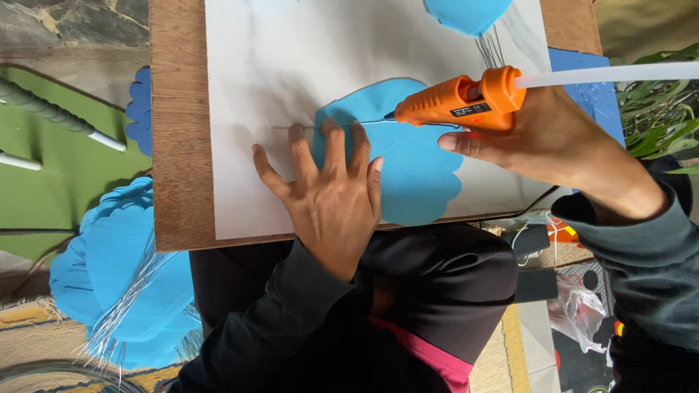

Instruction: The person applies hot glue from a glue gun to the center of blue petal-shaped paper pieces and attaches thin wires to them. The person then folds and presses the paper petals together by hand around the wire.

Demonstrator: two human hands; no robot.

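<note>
While a stack of blue cloud-shaped foam cut-outs [120,280] with thin wires sticking out of it lies on the floor well off to the outer side of the left hand [331,193], that hand rests flat on the white sheet [262,65] covering the wooden board [178,124] that serves as a worktop across the person's lap. Its fingers [329,142] are spread apart and pressed down, gripping nothing; the index, middle and ring fingertips sit on the near edge of a blue cloud-shaped foam piece [415,167] and pin a thin wire [309,126] that runs across just under the fingertips. The foam piece lies on the white sheet between the two hands, its greater part beyond the left hand's little finger and just below the right hand's thumb. Just past the left fingertips, the dark nozzle of an orange hot glue gun [462,102] touches the wire at the top edge of the foam piece. The right hand [542,138] is closed around the grip of the glue gun, thumb stretched along beneath its body, and a translucent glue stick [608,74] juts out of the gun's back above the right wrist. Above that hand, a second blue foam piece [466,14] with wires lies at the far edge of the sheet.
</note>
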